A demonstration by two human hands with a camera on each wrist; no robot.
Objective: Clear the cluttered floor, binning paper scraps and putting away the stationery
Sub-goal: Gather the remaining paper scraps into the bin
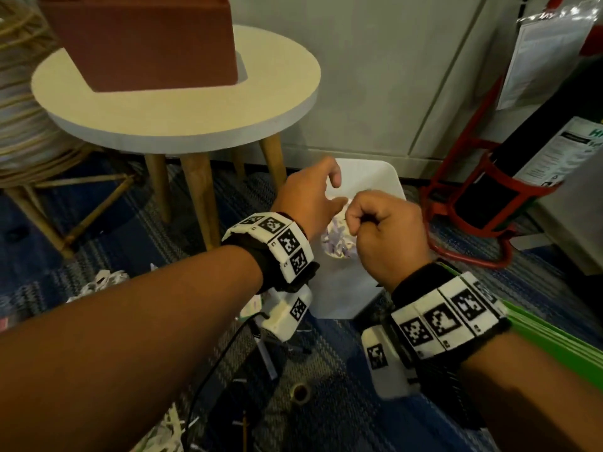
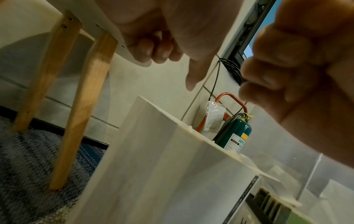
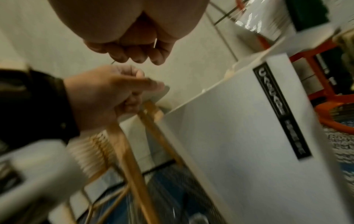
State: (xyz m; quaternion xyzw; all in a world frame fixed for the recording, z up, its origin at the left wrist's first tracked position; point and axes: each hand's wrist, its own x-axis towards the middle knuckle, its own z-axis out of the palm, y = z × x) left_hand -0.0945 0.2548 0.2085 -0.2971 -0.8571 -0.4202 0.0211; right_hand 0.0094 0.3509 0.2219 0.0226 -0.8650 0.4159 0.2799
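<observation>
Two hands over the bin right now. Biggest thing around is the round white side table with wooden legs [image 1: 176, 106] far left, a brown box [image 1: 143, 44] sitting on it. Just right of it stands the white rectangular waste bin [image 1: 368, 177], shredded paper scraps [image 1: 337, 236] inside. My left hand [image 1: 310, 197] hangs loosely curled, holding nothing. My right hand [image 1: 385, 233] is fisted; can't tell if anything's in it. More scraps [image 1: 101, 282] lie near left on the blue carpet [image 1: 332, 402].

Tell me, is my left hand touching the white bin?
Apart. The left wrist view shows the left hand above the white bin, with bare wall showing between its fingertips and the bin's rim.
</observation>
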